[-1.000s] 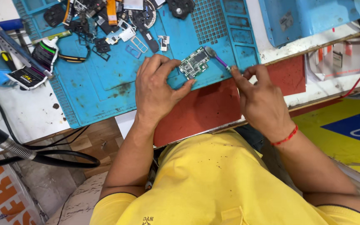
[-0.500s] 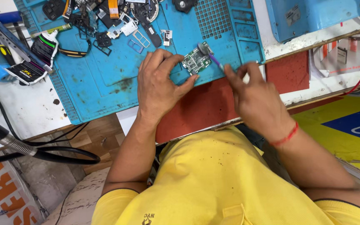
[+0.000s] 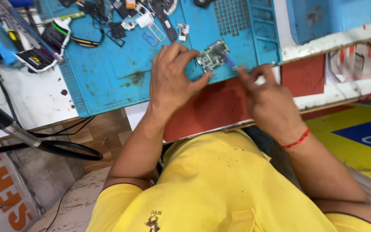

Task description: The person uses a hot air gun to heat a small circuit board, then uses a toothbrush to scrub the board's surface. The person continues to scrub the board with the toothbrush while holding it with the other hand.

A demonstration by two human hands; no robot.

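Board position: a small green circuit board [image 3: 212,55] lay on the blue work mat [image 3: 121,73], near the mat's front edge, just above the red pad [image 3: 211,107].
Board axis: its long side ran on a slant, lower left to upper right as the head camera saw it.
Left hand [image 3: 172,81]: rested on the mat, directly left of the board and closer to it than the other hand. Fingers were loosely curled and spread a little; thumb tip and forefinger tip touched the board's left end, steadying rather than lifting it, as far as I could judge.
Right hand [image 3: 267,101]: lay to the lower right of the board, over the mat's edge and the red pad. Fingers were pressed together in a pinch on a thin blue-tipped tool [image 3: 230,63]. The hand was motion-blurred, so the exact grip was unclear.
Tool to board: the tool's tip pointed up-left and met the board's right edge; whether it touched a component I could not tell.
Key relation: the board sat between the two hands, left hand at its left end, tool tip at its right.
Wrist: a red thread band [image 3: 296,139] was on the right wrist.
Surroundings: loose phone parts [image 3: 121,25] were scattered at the mat's far side, well apart from the board; a screwdriver set [image 3: 44,47] stood at the mat's left corner.
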